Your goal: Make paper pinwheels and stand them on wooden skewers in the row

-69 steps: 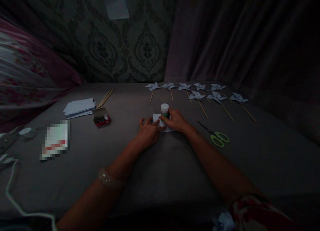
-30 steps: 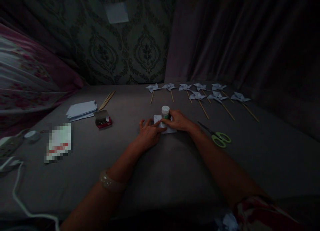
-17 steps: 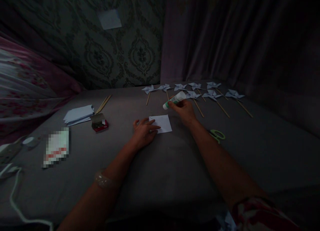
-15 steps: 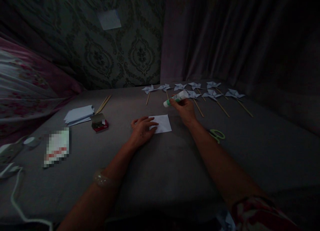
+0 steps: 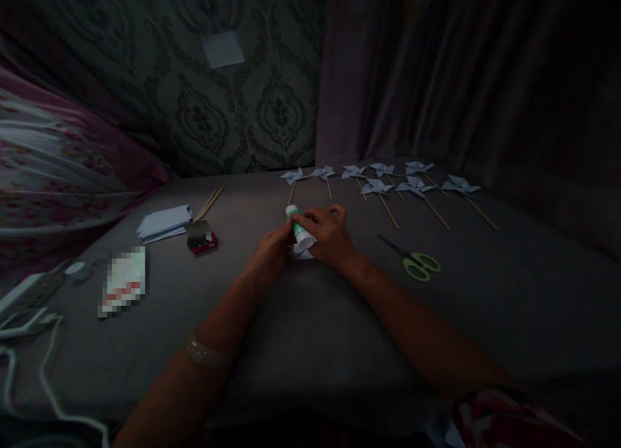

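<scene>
A white-and-green glue stick (image 5: 301,231) is held over the middle of the table, tilted, one end pointing up and left. My right hand (image 5: 331,234) is closed around its side. At the stick's upper end, the fingers of my left hand (image 5: 272,254) are closed on it, though their tips are partly hidden. Beneath both hands lies a white sheet of paper (image 5: 304,253), mostly covered by them. Green-handled scissors (image 5: 420,266) rest to the right of my right forearm.
Several paper pinwheels on sticks (image 5: 416,185) lie along the back right. On the left are stacked white paper (image 5: 165,222), wooden sticks (image 5: 209,203), a small red open box (image 5: 202,240), a blurred packet (image 5: 123,280) and a power strip with cables (image 5: 29,293).
My right hand has brought the glue stick left and down over the paper. My left hand has risen from lying on the paper to grip the stick's end. The view has shifted slightly.
</scene>
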The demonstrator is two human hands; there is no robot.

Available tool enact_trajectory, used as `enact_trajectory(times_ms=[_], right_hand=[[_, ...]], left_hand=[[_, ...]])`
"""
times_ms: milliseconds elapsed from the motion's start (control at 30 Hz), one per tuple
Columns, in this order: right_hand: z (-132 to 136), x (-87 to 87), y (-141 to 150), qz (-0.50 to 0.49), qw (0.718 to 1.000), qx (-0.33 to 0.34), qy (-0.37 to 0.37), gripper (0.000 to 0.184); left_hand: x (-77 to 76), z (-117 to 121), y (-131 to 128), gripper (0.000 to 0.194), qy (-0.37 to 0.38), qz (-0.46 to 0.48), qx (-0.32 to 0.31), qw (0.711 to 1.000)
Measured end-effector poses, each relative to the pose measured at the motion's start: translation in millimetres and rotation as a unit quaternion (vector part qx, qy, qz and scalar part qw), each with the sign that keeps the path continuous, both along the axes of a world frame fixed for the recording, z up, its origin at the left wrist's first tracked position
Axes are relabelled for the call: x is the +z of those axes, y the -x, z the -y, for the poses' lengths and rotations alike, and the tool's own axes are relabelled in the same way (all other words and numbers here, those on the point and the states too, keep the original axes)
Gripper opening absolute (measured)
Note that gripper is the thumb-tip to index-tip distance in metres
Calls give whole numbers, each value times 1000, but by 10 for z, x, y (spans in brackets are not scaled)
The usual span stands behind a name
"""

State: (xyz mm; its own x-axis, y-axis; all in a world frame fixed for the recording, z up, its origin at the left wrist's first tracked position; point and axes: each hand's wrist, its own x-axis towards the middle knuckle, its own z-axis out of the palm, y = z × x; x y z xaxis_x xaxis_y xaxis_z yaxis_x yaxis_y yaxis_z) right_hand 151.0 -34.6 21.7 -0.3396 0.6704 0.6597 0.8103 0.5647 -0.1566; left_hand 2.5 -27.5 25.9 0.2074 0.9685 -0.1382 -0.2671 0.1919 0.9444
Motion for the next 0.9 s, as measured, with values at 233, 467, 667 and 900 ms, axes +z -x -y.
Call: enact_trajectory(times_ms=[233, 467, 667, 900], right_hand=[[7, -104, 42, 28, 999, 21, -2, 52], [-98, -76, -54, -97, 993, -66, 6, 44], [-271, 8, -342, -129, 971, -146, 140, 22], [-157, -87, -402, -98, 951, -141, 257, 12]], left_hand=[[5, -1, 50, 22, 17, 76, 29, 997], [42, -102, 225, 34, -81, -47, 145, 985], [59, -279, 519, 39, -208, -110, 266, 935], [-58, -455, 827, 34, -220, -227, 368, 875]])
